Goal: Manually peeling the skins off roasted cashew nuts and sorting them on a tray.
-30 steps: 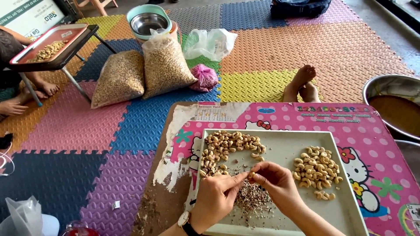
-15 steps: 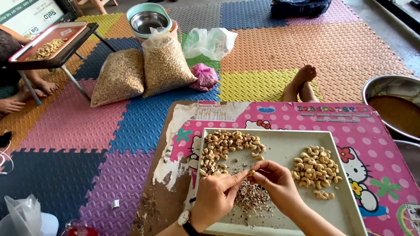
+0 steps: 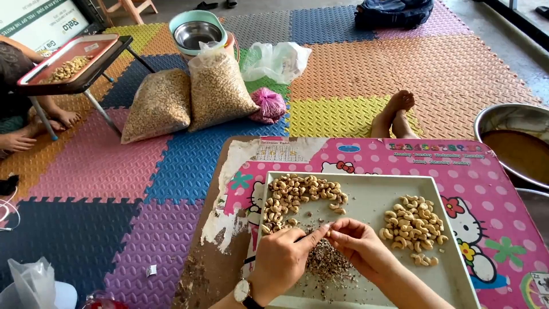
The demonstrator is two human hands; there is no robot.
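On the pink desk (image 3: 486, 171), a grey tray (image 3: 372, 194) holds unpeeled cashews (image 3: 297, 194) at its left. The left hand (image 3: 281, 260) and right hand (image 3: 357, 246) pinch one cashew (image 3: 329, 230) together above the husk pile (image 3: 325, 263). Peeled cashews (image 3: 413, 223) lie toward the tray's right edge.

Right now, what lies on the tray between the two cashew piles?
Head view: bare grey tray floor between the darker left pile and paler right pile.
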